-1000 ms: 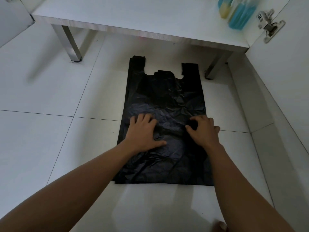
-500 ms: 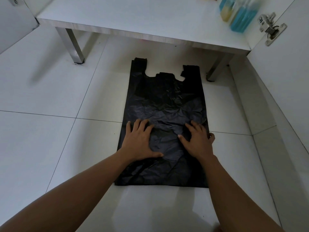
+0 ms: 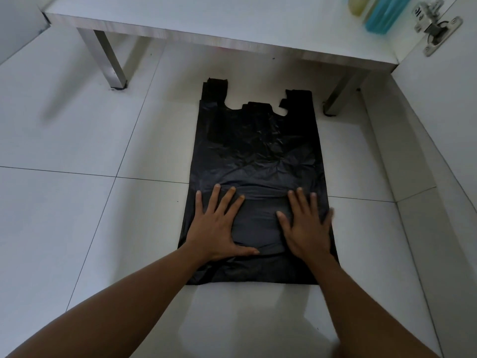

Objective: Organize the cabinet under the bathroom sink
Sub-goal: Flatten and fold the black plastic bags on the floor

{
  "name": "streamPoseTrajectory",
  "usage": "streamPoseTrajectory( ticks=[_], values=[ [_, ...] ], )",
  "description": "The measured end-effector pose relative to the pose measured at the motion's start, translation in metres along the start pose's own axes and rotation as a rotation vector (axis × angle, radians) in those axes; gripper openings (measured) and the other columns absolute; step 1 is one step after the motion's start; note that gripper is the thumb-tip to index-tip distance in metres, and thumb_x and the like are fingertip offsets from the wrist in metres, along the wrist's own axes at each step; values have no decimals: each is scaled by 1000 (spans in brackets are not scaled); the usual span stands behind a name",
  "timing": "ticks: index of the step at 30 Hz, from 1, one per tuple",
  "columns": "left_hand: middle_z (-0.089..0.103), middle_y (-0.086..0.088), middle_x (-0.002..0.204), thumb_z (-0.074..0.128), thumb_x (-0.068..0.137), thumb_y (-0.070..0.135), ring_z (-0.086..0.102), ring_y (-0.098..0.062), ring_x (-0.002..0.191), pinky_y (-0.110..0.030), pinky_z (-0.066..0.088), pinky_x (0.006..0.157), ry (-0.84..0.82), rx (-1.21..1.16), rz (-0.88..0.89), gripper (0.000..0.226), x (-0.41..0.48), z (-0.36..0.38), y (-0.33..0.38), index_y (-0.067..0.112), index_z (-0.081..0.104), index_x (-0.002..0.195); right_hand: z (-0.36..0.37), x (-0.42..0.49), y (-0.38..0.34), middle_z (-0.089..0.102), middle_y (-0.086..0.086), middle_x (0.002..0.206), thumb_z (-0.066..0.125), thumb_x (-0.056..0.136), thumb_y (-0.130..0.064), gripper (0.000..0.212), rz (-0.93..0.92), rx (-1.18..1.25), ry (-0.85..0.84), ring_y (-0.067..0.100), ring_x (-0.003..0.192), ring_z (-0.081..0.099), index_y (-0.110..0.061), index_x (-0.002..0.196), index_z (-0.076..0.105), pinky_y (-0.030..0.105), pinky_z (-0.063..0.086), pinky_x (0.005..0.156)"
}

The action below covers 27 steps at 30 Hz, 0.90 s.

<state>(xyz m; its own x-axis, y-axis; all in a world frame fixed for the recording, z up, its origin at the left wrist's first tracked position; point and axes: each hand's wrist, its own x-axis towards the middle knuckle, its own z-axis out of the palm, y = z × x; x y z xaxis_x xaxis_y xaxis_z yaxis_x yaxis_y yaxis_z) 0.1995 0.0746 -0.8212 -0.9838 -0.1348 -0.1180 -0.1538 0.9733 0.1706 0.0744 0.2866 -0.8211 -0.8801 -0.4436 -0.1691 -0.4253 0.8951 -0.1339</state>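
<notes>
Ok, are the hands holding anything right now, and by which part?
Nothing is held. The left hand and right hand lie flat, fingers straight, pressing the lower half of the bag onto the floor.

The floor (image 3: 77, 228) is laid in large glossy white tiles with thin dark grout lines, one joint running left to right. Lighting is dim and cool, and a pale reflection shows on the nearest tile. At the top stands the cabinet base (image 3: 206, 16), a white board with a grained front edge, raised on two visible square metal supports, the left leg (image 3: 108, 60) and the right leg (image 3: 338, 96), each with a dark foot. A soft shadow runs leftward from the left leg. On the right, a white tiled wall (image 3: 413, 177) meets the floor. Above it hangs an open white door (image 3: 451, 112) carrying a metal hinge (image 3: 433, 29).
</notes>
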Motion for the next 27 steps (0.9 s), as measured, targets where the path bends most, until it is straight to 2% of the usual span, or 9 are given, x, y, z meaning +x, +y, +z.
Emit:
streamPoseTrajectory(
  ticks=[3, 6, 9, 13, 15, 17, 21, 24, 27],
  values=[
    [2, -1, 169, 24, 56, 108, -16, -32, 153, -69, -10, 115, -13, -2, 0, 134, 1, -1, 0, 27, 8, 161, -15, 3, 41, -10, -13, 164, 8, 94, -72, 73, 170, 28, -49, 20, 151, -14, -37, 156, -6, 67, -8, 114],
    [-1, 0, 169, 26, 55, 108, -18, -30, 153, -69, -11, 115, -20, -21, -15, 134, 2, -2, 0, 29, 7, 161, -21, 2, 49, -8, -14, 164, 8, 93, -74, 75, 182, 73, -56, 22, 151, -15, -37, 156, -6, 69, -12, 112],
    [5, 4, 168, 27, 59, 106, -12, -27, 154, -68, -11, 116, -71, -107, -58, 123, 7, -15, 4, 34, 15, 158, -24, 5, 33, -4, -10, 165, 8, 92, -76, 78, 187, 165, 51, 22, 151, -14, -34, 157, -1, 68, -14, 111],
    [35, 2, 152, 21, 75, 92, 23, -27, 145, -68, -3, 116, 25, -144, -141, 94, 34, -40, 7, 29, 47, 140, -35, 34, -3, 5, -9, 165, 18, 100, -61, 64, -15, 161, 139, 16, 152, -8, -31, 157, 15, 64, -13, 113],
    [41, -2, 147, 29, 84, 75, 30, -30, 139, -68, 8, 116, 156, -128, -190, 75, 54, -41, 1, 24, 51, 134, -37, 54, -26, 11, -8, 165, 25, 104, -47, 53, -148, 145, 135, 15, 152, -5, -29, 154, 25, 65, -11, 115],
    [39, -5, 149, 39, 87, 63, 29, -32, 140, -68, 11, 116, 188, -103, -220, 65, 73, -34, -6, 22, 48, 136, -34, 72, -47, 17, -7, 164, 33, 103, -30, 47, -271, 119, 124, 17, 152, -2, -27, 150, 35, 68, -7, 114],
    [39, -9, 151, 34, 89, 62, 30, -34, 141, -68, 15, 115, 148, -46, -207, 67, 95, -18, -16, 19, 45, 139, -28, 109, -76, 24, -4, 162, 40, 98, -12, 43, -371, 97, 79, 19, 152, 5, -21, 139, 49, 66, -6, 116],
    [38, -8, 153, 34, 90, 69, 29, -33, 143, -66, 15, 114, 165, -45, -190, 73, 96, -9, -19, 20, 43, 142, -23, 132, -81, 30, -3, 159, 34, 103, -18, 40, -365, 137, 12, 19, 151, 13, -22, 141, 48, 62, 0, 118],
    [32, -7, 159, 30, 84, 84, 21, -33, 149, -67, 9, 116, 115, -42, -190, 89, 96, -10, -19, 23, 37, 149, -20, 154, -80, 41, 1, 151, 37, 104, -30, 37, -330, 144, 106, 23, 146, 25, -21, 136, 53, 63, 9, 117]
  ],
)
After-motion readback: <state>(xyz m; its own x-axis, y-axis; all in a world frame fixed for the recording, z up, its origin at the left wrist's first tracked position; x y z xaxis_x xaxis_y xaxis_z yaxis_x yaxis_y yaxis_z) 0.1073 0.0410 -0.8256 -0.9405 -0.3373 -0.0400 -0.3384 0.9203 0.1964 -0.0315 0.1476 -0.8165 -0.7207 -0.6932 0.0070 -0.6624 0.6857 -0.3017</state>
